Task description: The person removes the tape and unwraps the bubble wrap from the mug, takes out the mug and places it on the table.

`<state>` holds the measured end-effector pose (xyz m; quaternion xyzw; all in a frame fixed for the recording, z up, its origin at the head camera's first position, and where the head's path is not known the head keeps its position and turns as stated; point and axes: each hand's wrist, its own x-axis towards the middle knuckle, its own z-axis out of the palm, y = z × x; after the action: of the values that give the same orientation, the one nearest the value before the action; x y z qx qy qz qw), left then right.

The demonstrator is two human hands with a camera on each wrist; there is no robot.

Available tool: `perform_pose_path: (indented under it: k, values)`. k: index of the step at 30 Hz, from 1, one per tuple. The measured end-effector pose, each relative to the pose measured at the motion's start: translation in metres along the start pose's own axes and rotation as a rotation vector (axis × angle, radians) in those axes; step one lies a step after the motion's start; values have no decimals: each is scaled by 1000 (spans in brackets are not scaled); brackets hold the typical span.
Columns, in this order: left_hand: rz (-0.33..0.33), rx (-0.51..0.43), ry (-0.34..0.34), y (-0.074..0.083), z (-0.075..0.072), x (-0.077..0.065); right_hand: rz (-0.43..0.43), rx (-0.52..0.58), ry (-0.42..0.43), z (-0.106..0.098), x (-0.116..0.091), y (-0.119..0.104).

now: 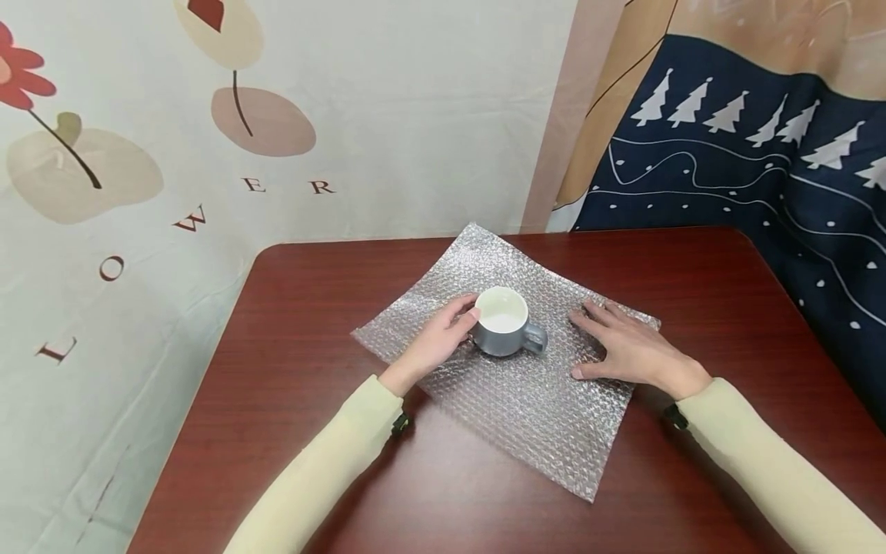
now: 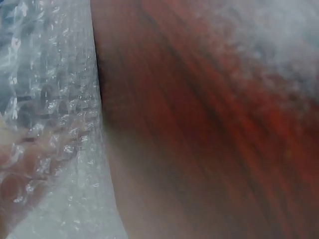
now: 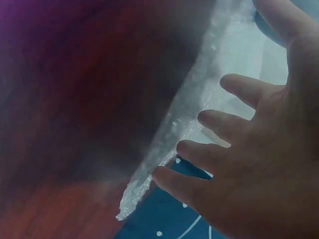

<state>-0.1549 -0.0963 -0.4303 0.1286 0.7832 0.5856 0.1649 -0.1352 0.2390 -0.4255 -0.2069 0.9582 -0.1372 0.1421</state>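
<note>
A grey mug [image 1: 500,338] with a white inside stands upright on a sheet of bubble wrap [image 1: 526,400], its handle pointing right. My left hand [image 1: 438,335] holds the mug by its left side, thumb near the rim; the other fingers are partly hidden. To the right of the mug, my right hand [image 1: 626,346] has its fingers spread over the right part of the sheet, gripping nothing. The right wrist view shows those spread fingers [image 3: 199,154] near the sheet's edge. Blurred bubble wrap [image 2: 55,99] fills the left side of the left wrist view.
The sheet lies askew on a reddish-brown wooden table [image 1: 291,346], one corner reaching the back edge. Behind the table hangs a pale cloth [image 1: 415,115] with flower prints. A dark blue cloth [image 1: 727,169] with white trees hangs at the right.
</note>
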Motion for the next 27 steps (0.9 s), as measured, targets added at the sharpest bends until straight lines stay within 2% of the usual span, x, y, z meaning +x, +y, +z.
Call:
perform_pose_path:
  k: [3,6,8,11,14,20,27]
  values:
    - [13,118,16,4,2,2,5,8,-12,1,1,1]
    - [36,281,27,11,7,7,18,11,-22,1,2,1]
    - [67,396,24,15,11,11,27,7,-28,1,2,2]
    - [120,489,-2,18,16,17,30,-1,-28,2,2,2]
    - [145,510,-15,20,19,23,27,-4,-24,3,3,2]
    - [120,490,-20,18,19,27,26,1,-26,5,3,2]
    - [151,523,17,15,19,28,30,5,-29,5,4,1]
